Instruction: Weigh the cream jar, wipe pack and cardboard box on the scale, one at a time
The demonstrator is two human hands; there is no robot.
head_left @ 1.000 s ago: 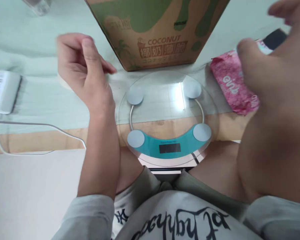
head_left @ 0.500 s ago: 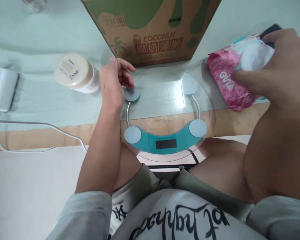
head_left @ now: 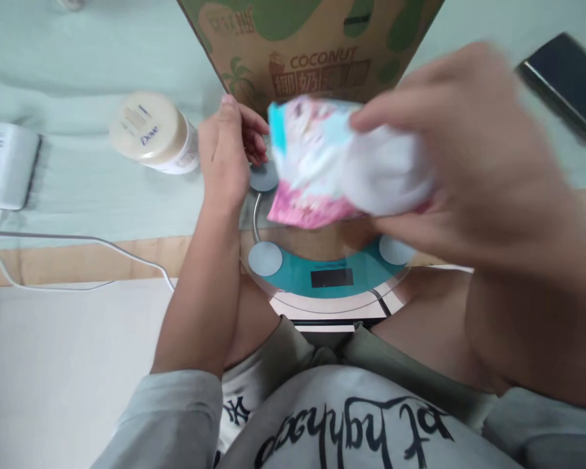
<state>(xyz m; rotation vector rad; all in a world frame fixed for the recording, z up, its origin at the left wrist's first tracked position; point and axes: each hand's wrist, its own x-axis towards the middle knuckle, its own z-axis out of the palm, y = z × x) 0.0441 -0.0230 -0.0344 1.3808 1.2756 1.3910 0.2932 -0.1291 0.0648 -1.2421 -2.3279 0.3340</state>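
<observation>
My right hand [head_left: 473,150], blurred by motion, grips a pink and white soft pack of wipes [head_left: 307,159] with a white lid. The pack hangs over a round glass bathroom scale [head_left: 293,270] and hides much of its glass top. The scale has a teal strip with a dark display and pale round pads. My left hand [head_left: 229,140] rests at the scale's far left pad, fingers loosely curled and holding nothing. Just left of that hand stands a Dove jar [head_left: 151,133] with a cream lid.
Behind the scale stands a cardboard coconut box [head_left: 317,39]. A dark phone-like object [head_left: 566,85] lies at the right. On the left are a white device [head_left: 7,166] and a white cable [head_left: 88,241]. The scale overhangs the wooden edge [head_left: 141,257] above my legs.
My right hand has lifted the pack of wipes from the right side and carried it left over the scale, uncovering the dark object. The left hand stays by the scale.
</observation>
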